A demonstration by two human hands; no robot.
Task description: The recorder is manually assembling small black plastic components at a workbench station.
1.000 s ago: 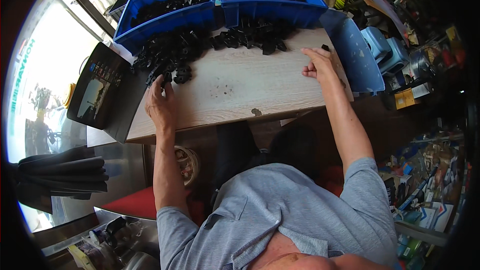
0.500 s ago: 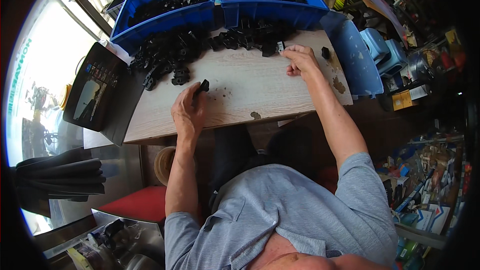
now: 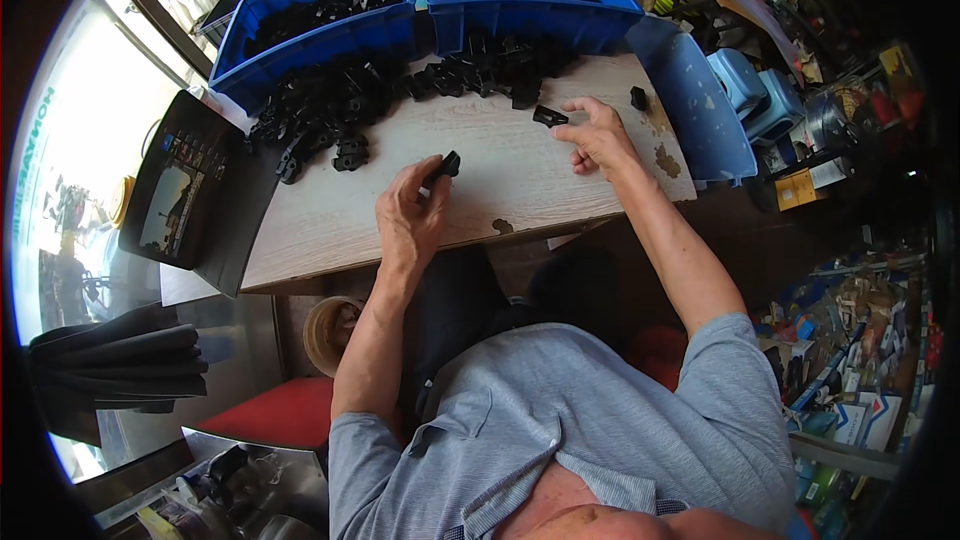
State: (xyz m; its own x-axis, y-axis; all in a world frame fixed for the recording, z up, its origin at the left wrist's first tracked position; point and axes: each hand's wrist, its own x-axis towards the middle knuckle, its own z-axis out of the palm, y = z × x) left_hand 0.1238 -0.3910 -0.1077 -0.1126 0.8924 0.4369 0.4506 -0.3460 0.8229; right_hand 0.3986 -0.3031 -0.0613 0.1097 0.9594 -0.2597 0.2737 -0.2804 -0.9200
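Observation:
Over the middle of the pale wooden table (image 3: 480, 205), my left hand (image 3: 410, 210) is closed around a small black plastic part (image 3: 450, 164), whose end sticks out past the fingertips. To the right, my right hand (image 3: 600, 140) has its thumb and forefinger on either side of another black plastic part (image 3: 549, 117) with a see-through gap in it. This part lies at the fingertips, apart from the heap of black parts (image 3: 330, 95) along the table's far side. One more black part (image 3: 638, 97) lies alone at the right edge, beyond my right hand.
Two blue bins (image 3: 530, 20) of black parts stand at the back. A tablet or screen (image 3: 180, 185) leans at the left, and a blue tray (image 3: 705, 110) adjoins the right edge. A round tub (image 3: 325, 335) sits below the table's front edge.
My left hand has moved right with its black part. My right hand has drawn back slightly from the heap, and the part at its fingertips now lies clear of it.

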